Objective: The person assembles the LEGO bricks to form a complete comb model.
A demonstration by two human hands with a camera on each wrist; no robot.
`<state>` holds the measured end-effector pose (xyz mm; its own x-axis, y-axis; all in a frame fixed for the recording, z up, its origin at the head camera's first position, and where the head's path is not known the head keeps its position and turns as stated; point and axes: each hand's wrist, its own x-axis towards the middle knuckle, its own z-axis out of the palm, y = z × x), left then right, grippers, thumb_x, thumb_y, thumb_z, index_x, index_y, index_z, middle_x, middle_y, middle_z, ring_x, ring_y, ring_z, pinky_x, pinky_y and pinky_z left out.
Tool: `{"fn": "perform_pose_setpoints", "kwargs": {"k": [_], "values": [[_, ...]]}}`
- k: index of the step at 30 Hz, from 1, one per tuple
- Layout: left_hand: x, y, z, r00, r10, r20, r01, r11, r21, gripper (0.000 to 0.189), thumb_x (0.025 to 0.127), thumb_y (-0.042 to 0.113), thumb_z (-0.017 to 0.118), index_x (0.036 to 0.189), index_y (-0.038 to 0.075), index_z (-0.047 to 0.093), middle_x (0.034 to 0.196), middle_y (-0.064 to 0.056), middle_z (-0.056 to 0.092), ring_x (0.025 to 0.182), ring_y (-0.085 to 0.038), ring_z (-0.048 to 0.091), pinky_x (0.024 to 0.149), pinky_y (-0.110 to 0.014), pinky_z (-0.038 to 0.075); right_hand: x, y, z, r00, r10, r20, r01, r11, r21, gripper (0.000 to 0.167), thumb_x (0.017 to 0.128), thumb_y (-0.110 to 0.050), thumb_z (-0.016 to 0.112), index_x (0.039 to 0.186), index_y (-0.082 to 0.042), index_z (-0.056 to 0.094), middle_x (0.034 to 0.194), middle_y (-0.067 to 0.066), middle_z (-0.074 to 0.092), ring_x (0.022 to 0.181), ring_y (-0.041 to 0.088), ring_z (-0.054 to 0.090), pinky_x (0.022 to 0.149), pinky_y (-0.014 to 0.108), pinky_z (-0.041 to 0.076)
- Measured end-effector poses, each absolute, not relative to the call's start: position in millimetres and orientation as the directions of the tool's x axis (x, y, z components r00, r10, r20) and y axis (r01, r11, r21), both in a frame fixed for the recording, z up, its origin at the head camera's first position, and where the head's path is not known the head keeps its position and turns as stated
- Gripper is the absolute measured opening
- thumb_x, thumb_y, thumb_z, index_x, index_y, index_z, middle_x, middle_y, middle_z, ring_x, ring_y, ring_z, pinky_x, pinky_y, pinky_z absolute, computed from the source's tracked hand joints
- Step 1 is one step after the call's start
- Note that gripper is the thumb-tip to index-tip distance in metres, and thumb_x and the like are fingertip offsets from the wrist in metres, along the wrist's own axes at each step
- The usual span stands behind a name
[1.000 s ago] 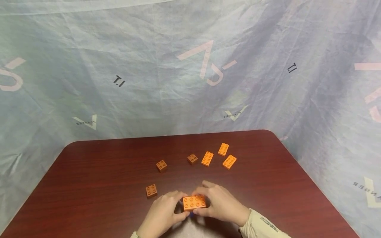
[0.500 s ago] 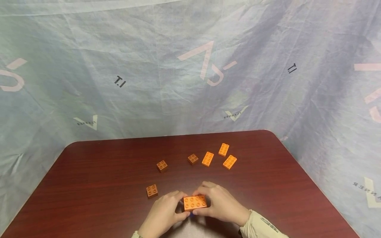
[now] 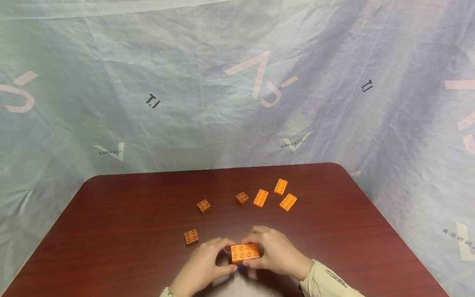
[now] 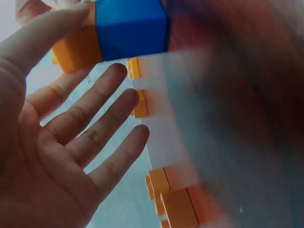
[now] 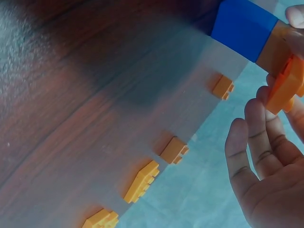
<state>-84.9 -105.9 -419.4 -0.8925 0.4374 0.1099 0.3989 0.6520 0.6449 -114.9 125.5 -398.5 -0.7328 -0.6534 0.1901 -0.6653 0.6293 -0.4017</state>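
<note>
Low in the middle of the head view, my two hands meet around a small stack of toy building bricks. A flat orange brick with two rows of studs is on top. The right wrist view shows it tilted against a brown brick, which sits on a blue brick. My right hand pinches the orange brick between thumb and fingers. My left hand holds the stack from the other side, its thumb on the brown brick and its other fingers spread out. The blue brick is mostly hidden in the head view.
Three loose brown bricks lie on the dark red table, one near my left hand. Beyond my right hand lie three flat orange bricks, among them a left one. A grey printed cloth surrounds the table.
The head view has shifted slightly. My hands keep nearly the same hold on the stack, and the loose bricks stay in place.
</note>
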Motion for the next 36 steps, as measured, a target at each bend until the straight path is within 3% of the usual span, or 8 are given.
{"fn": "perform_pose_setpoints", "kwargs": {"k": [6,12,19,27,36], "values": [[-87.7,-121.6,-415.3,-0.908,0.402,0.118,0.362,0.611,0.704,0.053,0.085,0.056,0.076,0.121,0.017,0.068,0.114,0.004,0.069,0.103,-0.020,0.066,0.086,-0.044,0.055,-114.6,124.9,-397.6,-0.724,-0.661,0.195,-0.677,0.628,-0.385,0.034,0.076,-0.034,0.088,0.105,-0.021,0.077,0.091,-0.011,0.056,0.074,0.001,0.047,0.064,0.021,0.043],[-93.2,-135.0,-410.0,-0.940,0.299,0.167,0.329,0.652,0.684,0.037,0.087,0.036,0.081,0.117,0.018,0.070,0.117,0.003,0.071,0.111,-0.025,0.066,0.094,-0.055,0.051,-114.8,124.2,-395.1,-0.733,-0.654,0.186,-0.668,0.641,-0.379,0.036,0.076,-0.034,0.089,0.107,-0.019,0.078,0.091,-0.010,0.057,0.073,0.002,0.047,0.064,0.021,0.043],[-98.6,-147.5,-402.6,-0.977,0.150,0.152,0.213,0.730,0.649,0.032,0.085,0.018,0.083,0.115,0.020,0.071,0.108,0.004,0.070,0.090,-0.017,0.064,0.076,-0.039,0.053,-114.6,124.0,-395.6,-0.740,-0.646,0.186,-0.659,0.643,-0.390,0.036,0.075,-0.034,0.089,0.107,-0.020,0.079,0.090,-0.011,0.056,0.073,0.001,0.046,0.063,0.021,0.042],[-97.1,-156.5,-407.2,-0.977,0.044,0.209,0.165,0.775,0.610,0.040,0.081,0.019,0.087,0.117,0.016,0.070,0.105,-0.001,0.071,0.094,-0.024,0.069,0.075,-0.046,0.056,-113.7,124.2,-396.4,-0.743,-0.642,0.187,-0.657,0.647,-0.386,0.036,0.075,-0.035,0.089,0.106,-0.020,0.079,0.091,-0.010,0.056,0.072,0.002,0.044,0.063,0.021,0.040],[-101.7,-168.3,-416.7,-0.988,-0.007,0.153,0.081,0.825,0.560,0.045,0.081,0.027,0.087,0.121,0.012,0.071,0.113,-0.007,0.071,0.103,-0.033,0.068,0.076,-0.056,0.055,-114.7,124.2,-395.8,-0.738,-0.647,0.190,-0.662,0.642,-0.386,0.036,0.075,-0.035,0.089,0.106,-0.019,0.080,0.088,-0.013,0.054,0.071,0.001,0.044,0.061,0.019,0.039]]}}
